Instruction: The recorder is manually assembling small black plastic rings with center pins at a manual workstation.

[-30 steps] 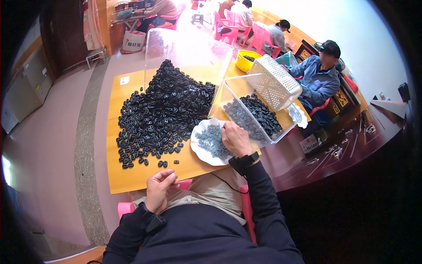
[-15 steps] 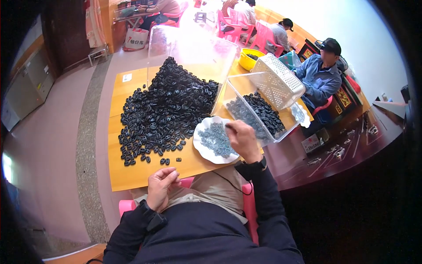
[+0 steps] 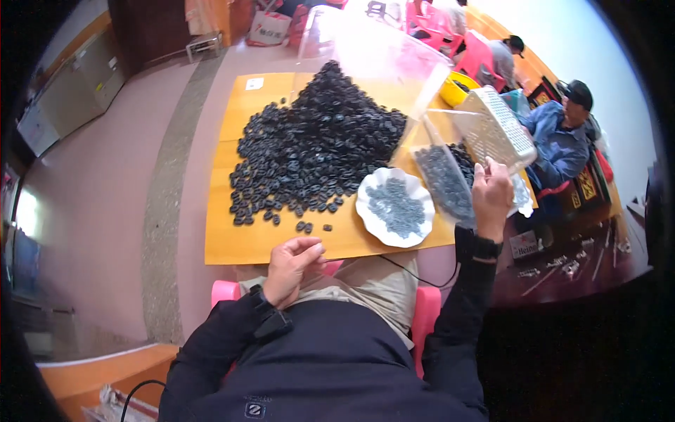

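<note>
Taking the white scalloped plate [image 3: 364,214] as our landmark, we find the heap of black pieces [image 3: 330,133] beyond it and to its left, while small grey pieces [image 3: 397,207] lie inside it. Our left hand [image 3: 309,252] is nearer to us than the plate and left of it, thumb against forefinger, the other fingers curled; we cannot tell whether anything sits in that pinch. Our right hand [image 3: 484,167] is raised to the right of the plate, fingertips drawn close together, with nothing we can make out between them. For pieces this small, we judge a light fingertip pinch best, with a straight lift over the clear bin [image 3: 448,112] just right of the plate, so knuckles miss its rim and the perforated basket [image 3: 503,126] behind. The plate sits close to the near edge of the bench [image 3: 235,250], so we should avoid nudging it towards us. The roomiest path runs left of the plate, along the bare front strip, past a few loose black pieces [image 3: 304,227].
</note>
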The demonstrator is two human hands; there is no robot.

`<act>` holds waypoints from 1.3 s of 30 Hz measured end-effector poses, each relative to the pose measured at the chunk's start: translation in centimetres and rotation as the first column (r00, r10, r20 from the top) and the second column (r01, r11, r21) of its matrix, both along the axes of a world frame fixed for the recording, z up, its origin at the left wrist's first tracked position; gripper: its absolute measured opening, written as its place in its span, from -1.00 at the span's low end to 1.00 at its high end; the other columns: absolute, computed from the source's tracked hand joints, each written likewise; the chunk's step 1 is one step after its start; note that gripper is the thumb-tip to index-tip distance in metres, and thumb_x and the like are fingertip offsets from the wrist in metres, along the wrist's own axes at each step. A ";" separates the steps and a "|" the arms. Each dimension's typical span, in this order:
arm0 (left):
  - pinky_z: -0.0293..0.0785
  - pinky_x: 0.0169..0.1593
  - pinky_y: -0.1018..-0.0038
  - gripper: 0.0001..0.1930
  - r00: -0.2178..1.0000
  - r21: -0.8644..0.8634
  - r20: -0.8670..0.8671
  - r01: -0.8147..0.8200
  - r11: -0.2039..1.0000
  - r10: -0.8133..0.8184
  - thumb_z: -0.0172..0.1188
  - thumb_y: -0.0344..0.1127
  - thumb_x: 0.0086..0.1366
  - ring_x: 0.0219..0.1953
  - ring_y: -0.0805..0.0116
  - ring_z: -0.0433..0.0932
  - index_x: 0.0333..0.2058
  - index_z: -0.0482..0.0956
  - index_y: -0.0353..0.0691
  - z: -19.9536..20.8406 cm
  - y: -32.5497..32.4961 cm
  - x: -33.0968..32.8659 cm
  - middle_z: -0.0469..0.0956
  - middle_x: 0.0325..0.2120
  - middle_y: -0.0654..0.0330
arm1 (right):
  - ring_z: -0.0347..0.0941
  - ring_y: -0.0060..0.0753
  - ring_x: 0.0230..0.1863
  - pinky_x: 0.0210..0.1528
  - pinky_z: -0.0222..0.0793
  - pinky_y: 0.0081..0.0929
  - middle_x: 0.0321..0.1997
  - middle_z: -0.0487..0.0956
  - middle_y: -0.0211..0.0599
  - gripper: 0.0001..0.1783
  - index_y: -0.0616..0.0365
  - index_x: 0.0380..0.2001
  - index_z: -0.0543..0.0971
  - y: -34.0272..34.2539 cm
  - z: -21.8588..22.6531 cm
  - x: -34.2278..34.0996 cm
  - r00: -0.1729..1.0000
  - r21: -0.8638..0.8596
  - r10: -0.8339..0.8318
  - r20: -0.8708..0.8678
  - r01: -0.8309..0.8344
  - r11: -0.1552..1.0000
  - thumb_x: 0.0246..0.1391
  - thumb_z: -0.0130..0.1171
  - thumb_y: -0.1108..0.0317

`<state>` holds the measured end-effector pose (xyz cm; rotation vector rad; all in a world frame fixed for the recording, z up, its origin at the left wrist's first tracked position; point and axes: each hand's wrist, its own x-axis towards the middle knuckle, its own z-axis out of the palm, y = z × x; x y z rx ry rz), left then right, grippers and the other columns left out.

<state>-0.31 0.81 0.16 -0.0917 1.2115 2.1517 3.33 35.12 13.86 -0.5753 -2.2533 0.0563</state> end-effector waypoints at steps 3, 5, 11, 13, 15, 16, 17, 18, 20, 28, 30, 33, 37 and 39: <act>0.56 -0.27 0.54 -0.79 0.999 0.008 -0.049 -0.015 1.000 0.016 0.19 -0.44 0.24 -0.41 0.46 0.55 -0.17 0.48 -0.37 -0.3 -0.1 0.0 0.55 -0.39 0.19 | 0.41 -0.59 -0.49 -0.44 0.33 -0.61 -0.44 0.55 -0.27 -0.88 0.31 -0.29 0.58 -5.3 -0.6 -0.7 0.891 -0.126 0.441 -0.103 -0.452 0.883 0.08 0.16 0.50; 0.55 -0.26 0.55 -0.81 0.999 -0.011 -0.041 -0.036 0.999 0.036 0.19 -0.45 0.24 -0.41 0.47 0.55 -0.17 0.49 -0.36 -0.5 -0.2 -0.1 0.56 -0.40 0.19 | 0.40 -0.60 -0.51 -0.48 0.32 -0.60 -0.49 0.52 -0.30 -0.85 0.24 -0.32 0.58 -9.0 -3.2 -1.5 0.742 -0.292 0.669 -0.046 -0.651 0.701 -0.01 0.15 0.61; 0.57 -0.31 0.55 -0.82 0.993 0.019 -0.050 -0.108 0.994 0.109 0.19 -0.45 0.24 -0.44 0.49 0.55 -0.19 0.51 -0.34 -0.6 -0.4 -0.1 0.56 -0.43 0.22 | 0.50 -0.01 -0.38 -0.35 0.42 -0.23 -0.37 0.52 -0.13 -0.83 0.18 -0.32 0.58 -17.0 -10.6 -1.9 0.625 -0.398 0.738 0.253 -0.628 0.669 0.01 0.17 0.35; 0.57 -0.33 0.55 -0.83 0.993 0.014 -0.046 -0.109 0.994 0.110 0.19 -0.45 0.24 -0.46 0.49 0.55 -0.19 0.51 -0.33 -0.6 -0.4 -0.1 0.56 -0.44 0.23 | 0.50 0.00 -0.38 -0.34 0.42 -0.21 -0.36 0.51 -0.14 -0.83 0.16 -0.31 0.57 -17.4 -11.2 -2.0 0.629 -0.391 0.709 0.319 -0.594 0.703 0.03 0.14 0.33; 0.57 -0.33 0.55 -0.83 0.993 0.013 -0.041 -0.112 0.994 0.112 0.19 -0.45 0.24 -0.46 0.49 0.55 -0.19 0.51 -0.32 -0.6 -0.5 -0.1 0.56 -0.45 0.23 | 0.50 0.00 -0.38 -0.33 0.42 -0.19 -0.35 0.50 -0.15 -0.82 0.14 -0.30 0.57 -17.5 -11.7 -2.1 0.630 -0.378 0.674 0.385 -0.559 0.738 0.05 0.12 0.32; 0.57 -0.33 0.56 -0.83 0.993 0.014 -0.038 -0.110 0.994 0.111 0.19 -0.45 0.24 -0.46 0.49 0.55 -0.19 0.51 -0.32 -0.6 -0.4 -0.1 0.56 -0.45 0.23 | 0.49 0.00 -0.39 -0.34 0.41 -0.18 -0.36 0.49 -0.16 -0.83 0.13 -0.31 0.56 -17.5 -11.9 -2.2 0.632 -0.388 0.676 0.379 -0.554 0.736 0.05 0.12 0.31; 0.57 -0.33 0.56 -0.83 0.993 0.013 -0.037 -0.110 0.994 0.111 0.19 -0.45 0.24 -0.46 0.49 0.55 -0.19 0.51 -0.32 -0.7 -0.4 0.0 0.56 -0.45 0.23 | 0.49 0.00 -0.39 -0.35 0.41 -0.17 -0.36 0.49 -0.16 -0.84 0.12 -0.32 0.56 -17.5 -12.0 -2.2 0.635 -0.397 0.676 0.373 -0.550 0.735 0.05 0.11 0.31; 0.57 -0.33 0.55 -0.82 0.994 0.018 -0.043 -0.103 0.995 0.104 0.20 -0.45 0.24 -0.46 0.49 0.55 -0.19 0.51 -0.33 -0.7 -0.5 -0.1 0.56 -0.45 0.23 | 0.49 0.00 -0.39 -0.35 0.41 -0.17 -0.36 0.49 -0.16 -0.84 0.12 -0.32 0.56 -17.4 -12.2 -2.3 0.636 -0.396 0.676 0.373 -0.550 0.736 0.05 0.11 0.31; 0.57 -0.33 0.55 -0.82 0.994 0.024 -0.052 -0.093 0.995 0.095 0.20 -0.45 0.23 -0.46 0.49 0.55 -0.18 0.51 -0.33 -0.8 -0.4 -0.1 0.56 -0.45 0.23 | 0.49 0.00 -0.42 -0.38 0.42 -0.17 -0.36 0.50 -0.17 -0.86 0.13 -0.36 0.54 -17.3 -12.6 -2.3 0.644 -0.386 0.656 0.394 -0.532 0.754 0.06 0.10 0.30; 0.56 -0.28 0.56 -0.77 0.994 0.035 -0.059 -0.086 0.996 0.088 0.15 -0.40 0.29 -0.40 0.49 0.55 -0.11 0.47 -0.35 -0.7 0.0 0.0 0.56 -0.38 0.20 | 0.48 -0.10 -0.48 -0.47 0.40 -0.28 -0.39 0.50 -0.22 -0.94 0.17 -0.38 0.49 -18.6 -12.8 -0.6 0.614 -0.362 0.771 0.167 -0.689 0.627 0.03 0.12 0.44; 0.55 -0.25 0.55 -0.77 0.994 0.028 -0.074 -0.078 0.997 0.079 0.13 -0.39 0.30 -0.37 0.48 0.56 -0.11 0.47 -0.36 -0.8 -0.1 0.0 0.56 -0.36 0.19 | 0.49 -0.11 -0.48 -0.48 0.40 -0.29 -0.38 0.50 -0.21 -0.93 0.17 -0.37 0.50 -18.8 -12.4 -0.6 0.620 -0.346 0.770 0.148 -0.697 0.628 0.03 0.13 0.45; 0.54 -0.20 0.52 -0.78 0.993 0.046 -0.090 -0.073 0.996 0.077 0.11 -0.38 0.32 -0.32 0.45 0.56 -0.11 0.48 -0.36 -0.8 -0.2 -0.1 0.57 -0.32 0.17 | 0.50 -0.16 -0.48 -0.49 0.41 -0.33 -0.38 0.50 -0.26 -0.88 0.13 -0.34 0.52 -19.5 -11.3 -0.5 0.625 -0.284 0.774 0.101 -0.728 0.624 -0.01 0.17 0.44; 0.53 -0.13 0.50 -0.79 0.999 0.153 -0.032 -0.036 0.988 0.042 0.08 -0.37 0.34 -0.27 0.42 0.57 -0.12 0.50 -0.35 -1.0 -0.5 -0.1 0.58 -0.29 0.15 | 0.51 -0.21 -0.47 -0.48 0.43 -0.37 -0.38 0.51 -0.31 -0.81 0.09 -0.29 0.55 -19.2 -11.7 -0.5 0.596 -0.294 0.803 0.021 -0.764 0.574 -0.05 0.23 0.43; 0.54 -0.13 0.49 -0.79 0.999 0.164 0.014 -0.035 0.986 0.033 0.08 -0.37 0.34 -0.27 0.42 0.57 -0.12 0.50 -0.35 -0.4 -0.5 0.1 0.58 -0.29 0.15 | 0.51 -0.19 -0.46 -0.47 0.43 -0.36 -0.38 0.51 -0.30 -0.81 0.11 -0.29 0.55 -18.8 -11.9 -0.5 0.571 -0.327 0.821 -0.006 -0.777 0.538 -0.05 0.24 0.43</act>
